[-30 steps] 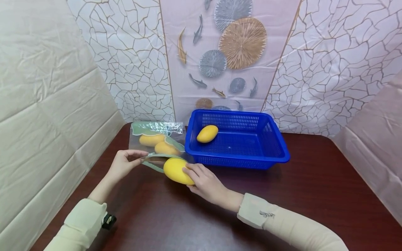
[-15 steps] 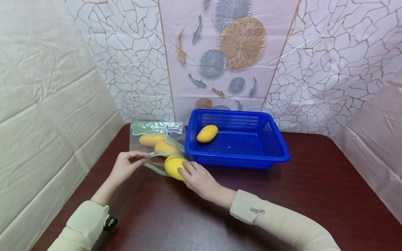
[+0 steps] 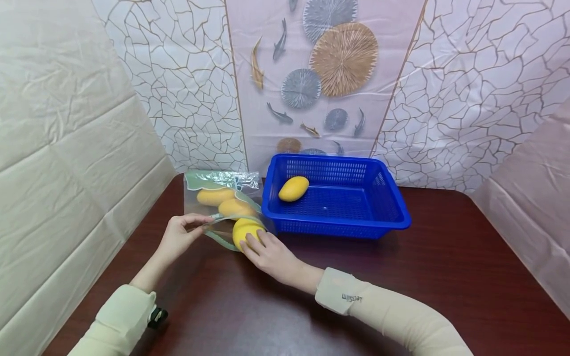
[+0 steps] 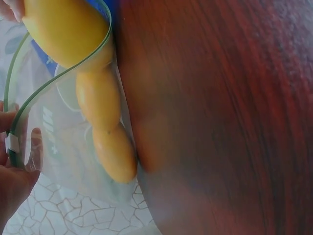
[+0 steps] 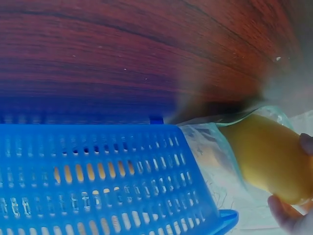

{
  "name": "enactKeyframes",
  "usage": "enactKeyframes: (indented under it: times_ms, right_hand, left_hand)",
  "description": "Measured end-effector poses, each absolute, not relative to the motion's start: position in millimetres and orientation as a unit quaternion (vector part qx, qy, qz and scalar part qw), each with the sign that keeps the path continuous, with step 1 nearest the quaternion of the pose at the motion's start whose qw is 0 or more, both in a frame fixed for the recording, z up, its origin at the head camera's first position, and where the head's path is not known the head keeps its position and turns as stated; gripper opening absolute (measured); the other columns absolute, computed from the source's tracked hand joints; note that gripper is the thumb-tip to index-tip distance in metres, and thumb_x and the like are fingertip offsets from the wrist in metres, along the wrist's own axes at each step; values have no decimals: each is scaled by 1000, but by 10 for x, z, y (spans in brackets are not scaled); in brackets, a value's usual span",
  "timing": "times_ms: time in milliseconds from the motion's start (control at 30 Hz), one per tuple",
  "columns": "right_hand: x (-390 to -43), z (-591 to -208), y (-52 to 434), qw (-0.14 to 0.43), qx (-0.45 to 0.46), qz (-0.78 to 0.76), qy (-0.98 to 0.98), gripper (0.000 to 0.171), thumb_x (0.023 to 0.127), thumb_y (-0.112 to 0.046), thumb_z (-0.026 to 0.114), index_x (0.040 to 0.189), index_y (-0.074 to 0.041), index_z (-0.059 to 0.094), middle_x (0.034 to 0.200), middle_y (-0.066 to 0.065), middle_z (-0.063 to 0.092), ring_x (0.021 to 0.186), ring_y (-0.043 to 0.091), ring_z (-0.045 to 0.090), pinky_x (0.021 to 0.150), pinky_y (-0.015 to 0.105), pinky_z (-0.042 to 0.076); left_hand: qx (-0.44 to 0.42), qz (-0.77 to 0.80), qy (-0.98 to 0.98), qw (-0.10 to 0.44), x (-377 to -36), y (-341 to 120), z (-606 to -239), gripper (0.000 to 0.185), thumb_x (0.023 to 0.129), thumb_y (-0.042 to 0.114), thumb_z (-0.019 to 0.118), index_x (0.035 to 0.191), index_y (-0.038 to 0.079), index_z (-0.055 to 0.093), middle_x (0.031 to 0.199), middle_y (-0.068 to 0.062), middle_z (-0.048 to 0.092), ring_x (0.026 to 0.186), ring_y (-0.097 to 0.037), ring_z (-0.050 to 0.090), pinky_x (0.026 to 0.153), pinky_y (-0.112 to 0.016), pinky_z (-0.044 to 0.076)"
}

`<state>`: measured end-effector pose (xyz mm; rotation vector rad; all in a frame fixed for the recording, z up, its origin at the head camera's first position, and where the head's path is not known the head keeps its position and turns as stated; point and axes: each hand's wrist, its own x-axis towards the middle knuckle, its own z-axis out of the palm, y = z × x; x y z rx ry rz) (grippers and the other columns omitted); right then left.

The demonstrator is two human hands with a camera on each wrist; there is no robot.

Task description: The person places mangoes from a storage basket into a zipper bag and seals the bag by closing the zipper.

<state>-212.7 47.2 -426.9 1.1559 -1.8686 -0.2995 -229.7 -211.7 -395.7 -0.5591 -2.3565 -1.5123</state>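
Left hand (image 3: pixel 180 236) pinching the green rim of the clear bag (image 3: pixel 222 198), at 9 o'clock of the mouth, holding it open. Right hand (image 3: pixel 267 254) with fingers curled on the yellow mango (image 3: pixel 246 230), half inside the mouth. Two more mangoes (image 3: pixel 227 202) already deep in the bag, toward 12 o'clock. Blue basket (image 3: pixel 392 217) at 3 o'clock, with one mango (image 3: pixel 293 188) inside.

Better to keep the rim lifted and taut, push slowly toward 11 o'clock, release only once past the zipper strip.
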Motion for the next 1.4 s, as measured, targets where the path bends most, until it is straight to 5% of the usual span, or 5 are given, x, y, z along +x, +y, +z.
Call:
enactKeyframes:
  times_ms: [167,533,1067,1400]
  right_hand:
    - [-2178,-4320,384,473,469,-125,-735,47,98,3,24,111,-14,66,106,4,62,92,25,58,76,32,51]
    - [-2358,-4354,243,492,489,-133,-708,32,95,-4,37,110,-13,64,105,5,62,88,22,57,73,31,50]
    - [-2525,-4346,226,493,512,-142,-689,40,99,-2,28,112,-11,65,106,6,64,90,24,60,79,33,52]
    - [-2471,-4327,248,491,545,-130,-667,35,100,-4,32,114,-12,63,109,6,64,95,24,61,82,33,52]
  left_hand:
    - [-199,-514,-820,156,-2286,-2090,-3982,16,79,-13,64,93,-9,71,90,-21,70,83,11,59,71,-10,50]
    - [-199,-512,-820,164,-2275,-2087,-3978,26,79,-18,56,94,-4,72,94,-23,70,85,10,59,72,-10,49]
    - [-239,-508,-812,160,-2272,-1995,-3938,37,73,-24,48,98,-7,70,98,-24,69,91,10,58,77,-9,48]
    - [-202,-392,-872,214,-2266,-1973,-3978,28,75,-15,62,98,-2,72,91,-12,69,83,-24,68,72,-36,56]
